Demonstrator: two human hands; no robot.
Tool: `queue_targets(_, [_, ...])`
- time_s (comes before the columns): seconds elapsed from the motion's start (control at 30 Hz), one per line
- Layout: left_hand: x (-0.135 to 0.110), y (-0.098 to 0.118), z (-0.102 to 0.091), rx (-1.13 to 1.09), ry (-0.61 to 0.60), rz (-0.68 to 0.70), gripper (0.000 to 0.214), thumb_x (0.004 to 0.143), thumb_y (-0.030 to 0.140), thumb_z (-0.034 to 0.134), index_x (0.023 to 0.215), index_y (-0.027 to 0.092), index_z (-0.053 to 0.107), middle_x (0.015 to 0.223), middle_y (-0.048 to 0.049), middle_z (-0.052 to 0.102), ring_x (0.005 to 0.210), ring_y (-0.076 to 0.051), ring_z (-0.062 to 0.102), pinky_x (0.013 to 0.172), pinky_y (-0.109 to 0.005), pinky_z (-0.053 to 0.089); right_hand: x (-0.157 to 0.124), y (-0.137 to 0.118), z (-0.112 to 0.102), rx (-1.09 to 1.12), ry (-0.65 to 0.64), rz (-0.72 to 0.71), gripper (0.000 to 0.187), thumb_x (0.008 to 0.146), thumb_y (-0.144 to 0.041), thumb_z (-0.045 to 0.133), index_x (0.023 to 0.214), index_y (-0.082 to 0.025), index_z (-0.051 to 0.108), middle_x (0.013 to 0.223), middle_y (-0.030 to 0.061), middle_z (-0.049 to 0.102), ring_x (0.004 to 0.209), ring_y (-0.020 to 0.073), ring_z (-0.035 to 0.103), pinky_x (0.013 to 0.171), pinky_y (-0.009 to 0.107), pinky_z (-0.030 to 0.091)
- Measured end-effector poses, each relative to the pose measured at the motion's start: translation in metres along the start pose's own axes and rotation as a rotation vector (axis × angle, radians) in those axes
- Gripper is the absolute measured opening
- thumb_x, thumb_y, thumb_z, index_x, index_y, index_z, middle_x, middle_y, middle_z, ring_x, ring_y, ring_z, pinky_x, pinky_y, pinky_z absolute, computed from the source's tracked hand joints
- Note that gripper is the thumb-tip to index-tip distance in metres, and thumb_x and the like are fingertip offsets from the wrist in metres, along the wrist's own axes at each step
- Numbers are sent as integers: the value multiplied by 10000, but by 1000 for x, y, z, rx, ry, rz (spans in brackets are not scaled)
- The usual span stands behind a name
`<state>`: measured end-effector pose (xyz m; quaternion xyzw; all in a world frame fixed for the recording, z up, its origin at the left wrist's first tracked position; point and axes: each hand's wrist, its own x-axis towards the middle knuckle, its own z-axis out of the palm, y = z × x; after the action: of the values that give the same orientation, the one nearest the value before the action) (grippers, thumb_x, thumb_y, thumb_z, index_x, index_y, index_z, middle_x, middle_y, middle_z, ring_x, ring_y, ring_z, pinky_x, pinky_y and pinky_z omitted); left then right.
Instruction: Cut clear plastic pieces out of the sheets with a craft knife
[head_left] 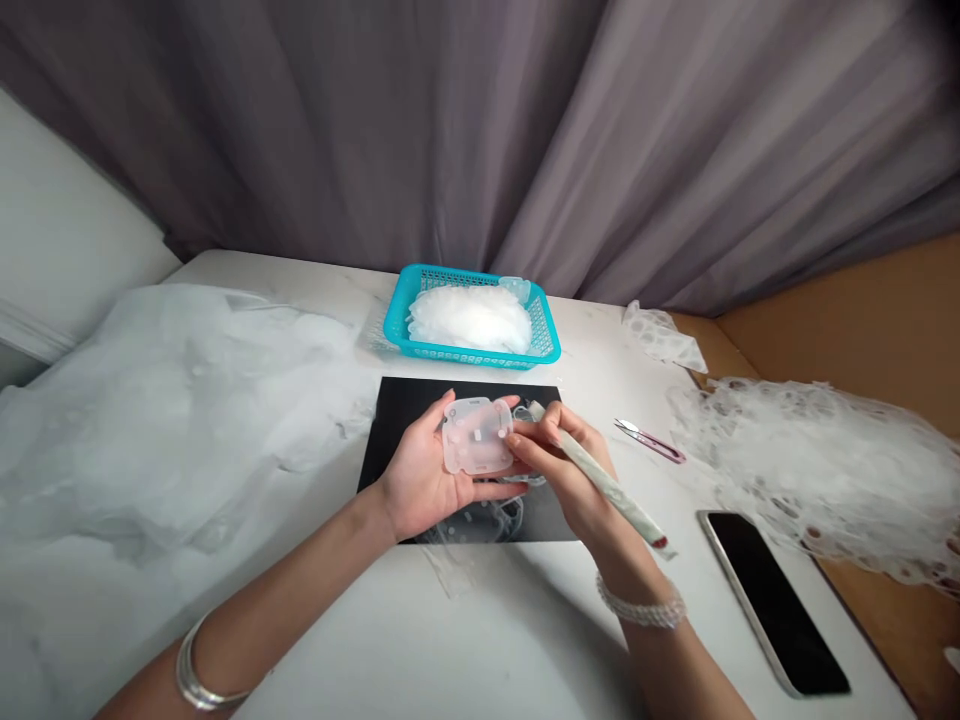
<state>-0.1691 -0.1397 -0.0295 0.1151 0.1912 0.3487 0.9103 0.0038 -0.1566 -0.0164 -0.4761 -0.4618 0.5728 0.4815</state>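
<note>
A frosted, see-through plastic piece (478,436) with rounded corners and small holes lies across the palm of my left hand (427,475), its thumb at the piece's upper left edge. My right hand (574,455) grips a slim pale green wrapped stick (611,482) with a red spot at its lower end. Fingertips of that hand touch the right side of the plastic piece. The stick's front tip is near the fingers, and what it has there is too small to tell. Beneath both hands is a black mat (405,405), with clear plastic bits (491,520) on it, partly hidden.
Behind the mat stands a blue basket (397,325) heaped with white translucent pieces (471,318). A large cloudy plastic bag (165,420) covers the left. At right are thread snips (651,441), a phone (776,600) and a pile of holed plastic sheets (847,465). A curtain (465,130) hangs behind.
</note>
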Motion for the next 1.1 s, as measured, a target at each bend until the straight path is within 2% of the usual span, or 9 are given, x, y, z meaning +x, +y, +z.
queue_targets(0.13, [-9, 4, -18, 181, 114, 53, 711, 987, 609, 322, 1479, 106, 425, 1189, -219, 706, 1107, -335, 682, 1089, -547, 385, 22, -7, 6, -142, 6, -132, 411, 800, -285, 733, 688, -228, 342, 688, -24, 607, 640, 124, 559, 588, 265, 460])
queue_targets(0.23, [-19, 8, -33, 441, 260, 184, 714, 981, 611, 364, 1515, 137, 366, 1185, -204, 712, 1156, -304, 663, 1101, -502, 394, 68, -20, 11, -170, 14, -286, 368, 821, -314, 689, 723, -240, 342, 766, -4, 611, 741, 156, 627, 671, 317, 536])
queue_targets(0.37, [-30, 10, -47, 1156, 385, 382, 509, 986, 518, 440, 1362, 206, 584, 1352, -126, 641, 1323, -285, 542, 1167, -464, 338, 139, -36, 16, -345, 109, -513, 318, 842, -335, 614, 755, -260, 318, 813, 12, 589, 967, 202, 644, 775, 335, 540])
queue_targets(0.43, [-33, 8, -54, 1553, 366, 428, 435, 997, 434, 443, 1335, 218, 612, 1459, -94, 561, 1411, -269, 446, 1199, -467, 300, 151, -34, 11, -495, 151, -564, 300, 869, -355, 582, 767, -265, 315, 841, 30, 604, 1054, 222, 629, 814, 341, 515])
queue_targets(0.5, [-35, 6, -62, 1874, 288, 443, 445, 1008, 371, 418, 1396, 208, 561, 1532, -88, 480, 1465, -249, 366, 1218, -478, 274, 137, -23, 2, -578, 140, -572, 281, 899, -367, 562, 779, -260, 331, 872, 44, 623, 1057, 231, 635, 829, 350, 498])
queue_targets(0.6, [-36, 0, -76, 2210, 146, 456, 491, 1023, 357, 400, 1489, 212, 453, 1586, -89, 397, 1498, -236, 300, 1232, -473, 248, 84, 6, -16, -795, 9, -527, 197, 932, -335, 550, 831, -241, 410, 892, 56, 636, 914, 225, 654, 778, 356, 498])
queue_targets(0.77, [-29, -10, -88, 2451, 67, 499, 564, 1019, 437, 418, 1547, 251, 350, 1637, -106, 281, 1512, -278, 256, 1229, -503, 206, 20, 48, -46, -1199, -157, -507, 101, 947, -160, 435, 884, -236, 457, 952, 98, 633, 961, 264, 605, 720, 361, 502])
queue_targets(0.93, [1, -6, -87, 2446, 46, 534, 599, 1001, 458, 442, 1549, 239, 343, 1626, -128, 303, 1505, -292, 274, 1229, -533, 153, 43, 47, -83, -1235, -25, -526, 154, 926, -127, 391, 840, -233, 462, 820, 63, 599, 763, 217, 549, 711, 343, 473])
queue_targets(1.1, [42, 4, -81, 2404, 177, 601, 599, 976, 428, 482, 1526, 213, 385, 1614, -147, 324, 1505, -319, 263, 1217, -590, 121, 75, 24, -123, -1221, 193, -547, 102, 916, -181, 417, 853, -228, 481, 966, 137, 627, 955, 277, 585, 850, 425, 456])
